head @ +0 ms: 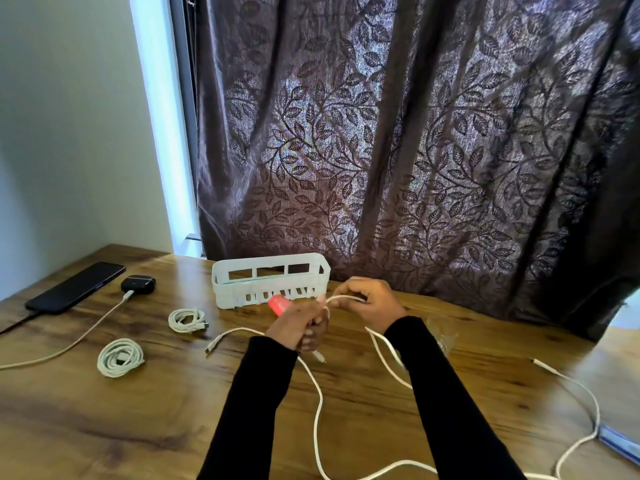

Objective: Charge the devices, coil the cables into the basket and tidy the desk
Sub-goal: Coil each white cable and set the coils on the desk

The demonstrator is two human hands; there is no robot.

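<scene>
My left hand (299, 325) grips one end of a long white cable (317, 407) above the wooden desk (156, 410). My right hand (370, 301) pinches the same cable a short way along, just in front of the white slotted basket (270, 284). The cable's slack trails down across the desk between my arms. Two coiled white cables lie at the left, one (187, 320) nearer the basket and one (120, 357) closer to me. A black phone (76, 287) and a dark earbud case (138, 284) sit at the far left, each with a cable plugged in.
A pink-red object (278, 304) lies behind my left hand by the basket. Another loose white cable (585, 403) runs along the right side. A clear plastic item (445, 332) is beside my right forearm. A patterned curtain (415, 133) hangs behind the desk.
</scene>
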